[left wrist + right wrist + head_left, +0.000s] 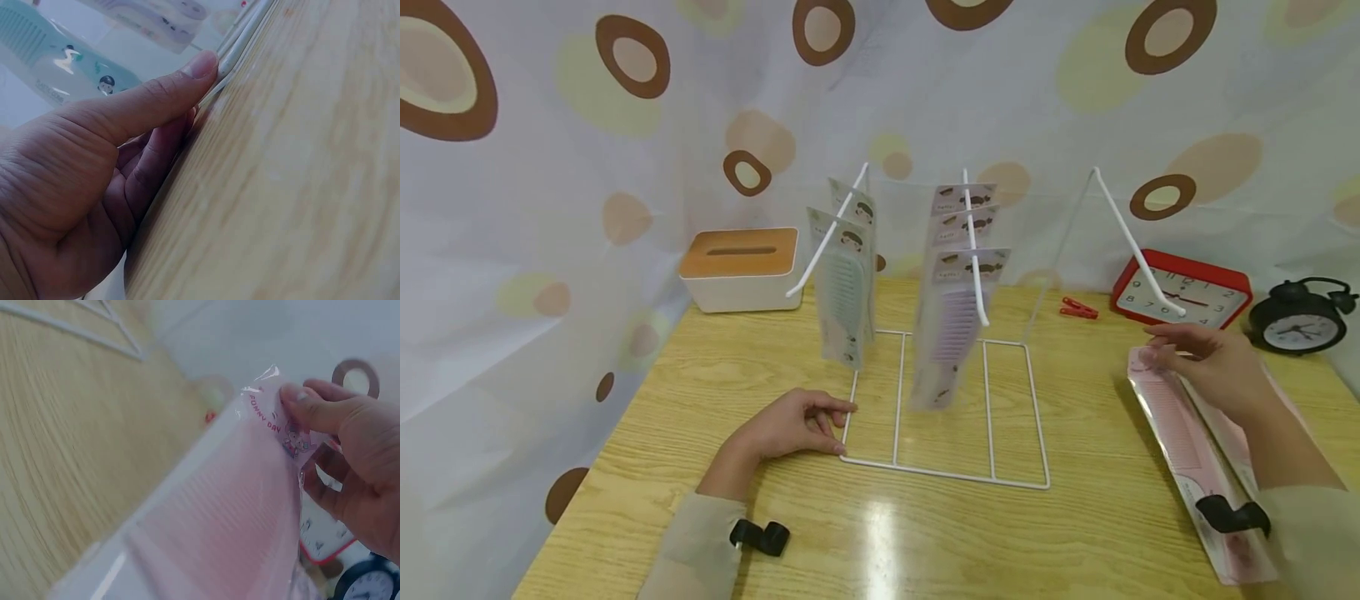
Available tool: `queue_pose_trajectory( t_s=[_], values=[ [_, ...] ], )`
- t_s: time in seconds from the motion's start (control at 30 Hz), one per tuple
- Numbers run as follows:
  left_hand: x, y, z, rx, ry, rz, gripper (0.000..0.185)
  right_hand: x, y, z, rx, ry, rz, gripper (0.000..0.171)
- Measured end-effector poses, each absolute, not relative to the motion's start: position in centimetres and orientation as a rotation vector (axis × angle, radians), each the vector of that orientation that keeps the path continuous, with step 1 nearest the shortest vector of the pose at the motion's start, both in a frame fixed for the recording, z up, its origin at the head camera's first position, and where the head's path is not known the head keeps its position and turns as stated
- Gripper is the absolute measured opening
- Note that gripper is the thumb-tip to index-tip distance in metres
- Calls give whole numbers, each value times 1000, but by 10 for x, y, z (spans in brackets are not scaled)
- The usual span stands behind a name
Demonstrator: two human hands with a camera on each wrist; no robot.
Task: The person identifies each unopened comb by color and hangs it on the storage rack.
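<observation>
My left hand (793, 425) pinches the front left corner of a white wire display rack (943, 476), thumb (201, 65) at the base wire. Two green packaged combs (842, 292) hang from the rack's left arm, and several purple packaged combs (955, 329) from the middle arm. The right arm (1138, 242) carries nothing. To the right of the rack, my right hand (1213, 371) pinches the top of a pink packaged comb (1176, 421), which slants toward me. The card top (269, 409) reads "FUNNY DAY". Another pink package (1221, 425) shows behind my right hand, partly hidden.
A white tissue box (745, 287) with a wooden lid stands at the back left. At the back right are a red clip (1078, 308), a red clock (1213, 287) and a black alarm clock (1300, 317). A patterned curtain (925, 100) hangs behind the wooden table (715, 358).
</observation>
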State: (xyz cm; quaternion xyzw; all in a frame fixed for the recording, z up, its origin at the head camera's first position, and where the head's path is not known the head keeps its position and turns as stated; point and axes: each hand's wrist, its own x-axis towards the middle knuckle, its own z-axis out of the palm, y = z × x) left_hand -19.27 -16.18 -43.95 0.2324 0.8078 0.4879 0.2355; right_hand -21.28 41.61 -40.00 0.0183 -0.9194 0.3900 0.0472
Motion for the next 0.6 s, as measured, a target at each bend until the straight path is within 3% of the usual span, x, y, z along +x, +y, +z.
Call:
queue_pose_trajectory(
  t_s=[0.2,0.3,0.47,0.6],
  values=[
    [-193,-159,-440,651,2212,1338,57,-192,394,-363,-69,-2655,1342,45],
    [-194,-159,-440,647,2213,1337,57,-181,383,-343,-106,-2424,1649,38],
    [-194,-161,-440,646,2215,1338,57,-165,367,-321,308,-1826,2281,24],
    [-192,-161,-438,631,2208,1341,57,-149,356,-315,534,-1702,2303,28]
  ],
)
